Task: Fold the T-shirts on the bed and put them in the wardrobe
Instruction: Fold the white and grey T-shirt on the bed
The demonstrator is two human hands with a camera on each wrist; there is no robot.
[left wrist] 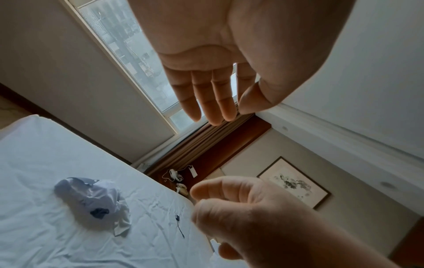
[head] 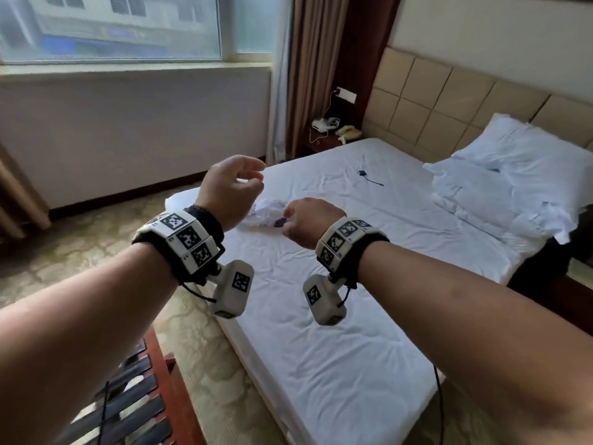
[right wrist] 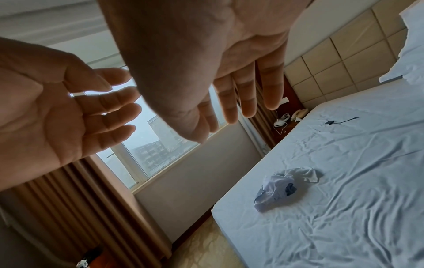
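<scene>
Hovering above the near left part of the bed (head: 353, 364), both hands are holding nothing. The left hand (head: 229, 189) is sitting higher and nearer the window (head: 112, 27); its own wrist view shows its fingers (left wrist: 213, 98) extended and only slightly bent, thumb alongside, palm bare. The right hand (head: 306, 220) is hanging lower, just over the bed; its wrist view shows its fingers (right wrist: 243, 90) reaching out straight with gaps between them, and the head view shows the knuckles loosely bent. The two hands are apart, not touching each other or any cloth.

A crumpled white T-shirt (head: 266, 213) is lying unfolded in a small heap on the sheet, close to the bed's left edge, with a dark patch showing on it. In the head view it is lying beyond and between the hands, partly hidden by the right hand; in the wrist views it is lying clear of both hands.

Farther up the sheet, a small dark device with a cable (head: 369, 176) is lying apart from the shirt. White pillows (head: 507, 175) are leaning against the padded headboard (head: 449, 101). A bedside table (head: 327, 139) with a telephone is standing in the corner by the brown curtain (head: 321, 59). A slatted wooden rack (head: 134, 396) is standing on the floor at the lower left.
</scene>
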